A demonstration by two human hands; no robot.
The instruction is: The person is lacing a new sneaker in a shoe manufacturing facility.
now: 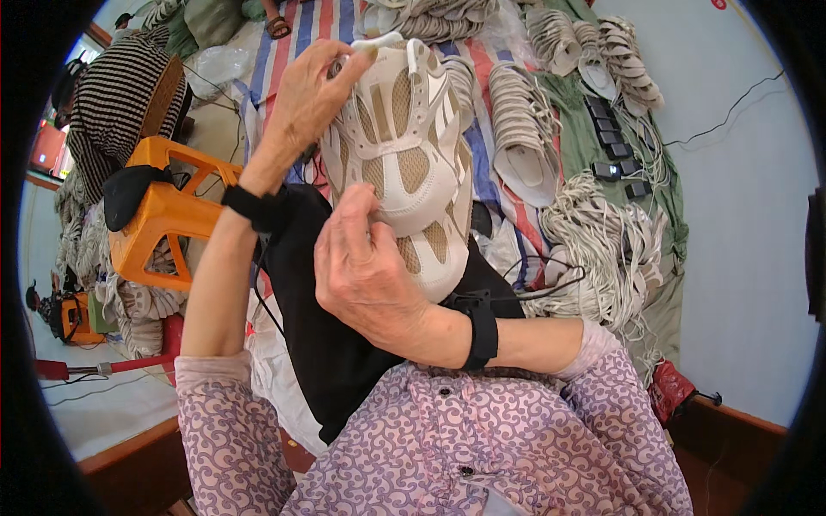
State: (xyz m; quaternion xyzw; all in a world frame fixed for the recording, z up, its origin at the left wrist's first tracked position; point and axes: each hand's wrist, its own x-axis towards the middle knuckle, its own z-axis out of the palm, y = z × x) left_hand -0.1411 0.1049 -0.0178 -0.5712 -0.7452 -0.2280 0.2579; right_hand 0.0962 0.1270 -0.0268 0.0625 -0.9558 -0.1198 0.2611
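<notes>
Head view. The shoe upper, cream leather with tan mesh panels, is held up in front of the chest, toe end pointing down toward the lap. The left hand grips its top end, fingers closed around the collar and the white tab there. The right hand is closed against the lower side of the upper, thumb and fingertips pinching its edge; whether a lace or thread is between them cannot be told.

Progress, as a judgement: the upper shows no lace in its eyelet area and no sole, so the piece in hand looks unfinished. Rows of similar uppers lie stacked beyond it, and a heap of pale cords lies to the right.

Surroundings. The work rests over a black cloth on the lap. The stock lies on a striped tarpaulin and a green cloth spread on a pale floor. An orange plastic stool stands to the left.
</notes>
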